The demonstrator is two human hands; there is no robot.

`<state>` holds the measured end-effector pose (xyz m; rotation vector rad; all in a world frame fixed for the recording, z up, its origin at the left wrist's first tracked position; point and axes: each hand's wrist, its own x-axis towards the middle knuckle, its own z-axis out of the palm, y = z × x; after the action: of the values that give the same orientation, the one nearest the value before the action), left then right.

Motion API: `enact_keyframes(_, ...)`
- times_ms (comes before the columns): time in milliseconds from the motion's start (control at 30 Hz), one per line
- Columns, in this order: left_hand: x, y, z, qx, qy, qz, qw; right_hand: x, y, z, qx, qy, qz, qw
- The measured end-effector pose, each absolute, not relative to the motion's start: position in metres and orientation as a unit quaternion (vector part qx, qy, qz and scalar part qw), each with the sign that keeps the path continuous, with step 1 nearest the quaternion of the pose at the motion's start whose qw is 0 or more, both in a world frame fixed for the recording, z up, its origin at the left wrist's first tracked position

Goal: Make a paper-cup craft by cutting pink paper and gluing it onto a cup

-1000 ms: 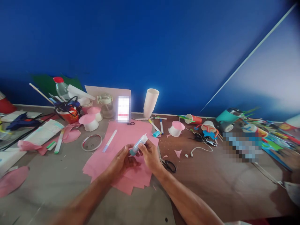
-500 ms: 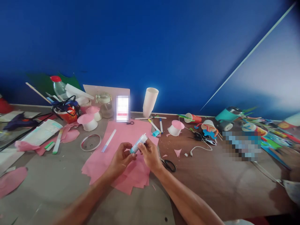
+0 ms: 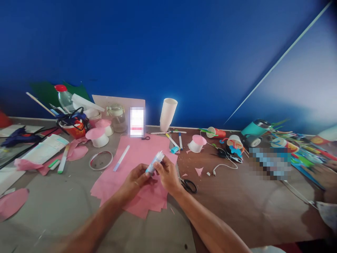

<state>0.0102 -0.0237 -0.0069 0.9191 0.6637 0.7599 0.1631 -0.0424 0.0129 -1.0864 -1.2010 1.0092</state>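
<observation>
Between both hands I hold a glue stick (image 3: 154, 163), a white and pale blue tube tilted up to the right with its white end uncovered. My right hand (image 3: 167, 174) is closed around its upper part. My left hand (image 3: 139, 177) has its thumb and fingers closed on the lower end. Beneath my hands lies a stack of pink paper sheets (image 3: 126, 193). A light blue cap (image 3: 174, 150) rests on the paper's right edge. Black-handled scissors (image 3: 190, 186) lie right of my right hand, partly hidden. A purple-and-white marker (image 3: 121, 159) lies on the paper.
White cups with pink paper tops (image 3: 197, 143) stand right and left. A tall stack of white cups (image 3: 168, 114) leans near the wall. A tape ring (image 3: 100, 160) lies left of the paper. At far right, another person's hand (image 3: 322, 172) is near craft items.
My left hand has shifted slightly up along the lower end of the glue stick, covering more of its blue base. The view has moved a little; the surrounding things stay put.
</observation>
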Motion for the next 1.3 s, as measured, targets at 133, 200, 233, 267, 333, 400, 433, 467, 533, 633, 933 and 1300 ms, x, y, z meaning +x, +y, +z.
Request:
enact_keyframes(133, 0.006, -0.022, -0.003, 0.372, 0.262, 0.282, 0.845, 0.163, -0.043, 0.015, -0.432, -0.510, 0.476, 0.571)
enact_keyframes(200, 0.008, -0.022, -0.001, 0.406, 0.283, 0.319, 0.808, 0.164, -0.042, 0.014, -0.447, -0.509, 0.453, 0.580)
enact_keyframes(233, 0.009, -0.023, -0.001, 0.428, 0.296, 0.340, 0.783, 0.164, -0.042, 0.014, -0.455, -0.511, 0.438, 0.583)
enact_keyframes(267, 0.010, -0.023, -0.001, 0.447, 0.306, 0.354, 0.762, 0.164, -0.041, 0.013, -0.461, -0.514, 0.427, 0.584)
enact_keyframes(333, 0.011, -0.023, -0.002, 0.457, 0.310, 0.361, 0.752, 0.165, -0.041, 0.013, -0.459, -0.520, 0.428, 0.580)
enact_keyframes(400, 0.009, -0.023, -0.004, 0.429, 0.284, 0.327, 0.793, 0.166, -0.042, 0.013, -0.437, -0.523, 0.452, 0.576)
enact_keyframes(433, 0.007, -0.023, -0.005, 0.411, 0.264, 0.297, 0.821, 0.166, -0.042, 0.013, -0.421, -0.524, 0.469, 0.572)
enact_keyframes(467, 0.005, -0.023, -0.006, 0.396, 0.249, 0.272, 0.841, 0.167, -0.042, 0.013, -0.407, -0.526, 0.485, 0.568)
enact_keyframes(533, 0.002, -0.022, -0.006, 0.400, 0.245, 0.266, 0.843, 0.168, -0.042, 0.011, -0.396, -0.530, 0.496, 0.563)
enact_keyframes(633, 0.002, -0.021, -0.005, 0.484, 0.275, 0.361, 0.748, 0.168, -0.040, 0.009, -0.435, -0.537, 0.446, 0.568)
enact_keyframes(933, 0.009, -0.013, -0.011, 0.536, 0.381, 0.405, 0.636, 0.185, -0.033, 0.008, -0.442, -0.613, 0.474, 0.453)
enact_keyframes(1300, 0.007, -0.015, -0.006, 0.503, 0.378, 0.423, 0.652, 0.259, 0.003, -0.010, -0.695, -0.653, 0.057, 0.296)
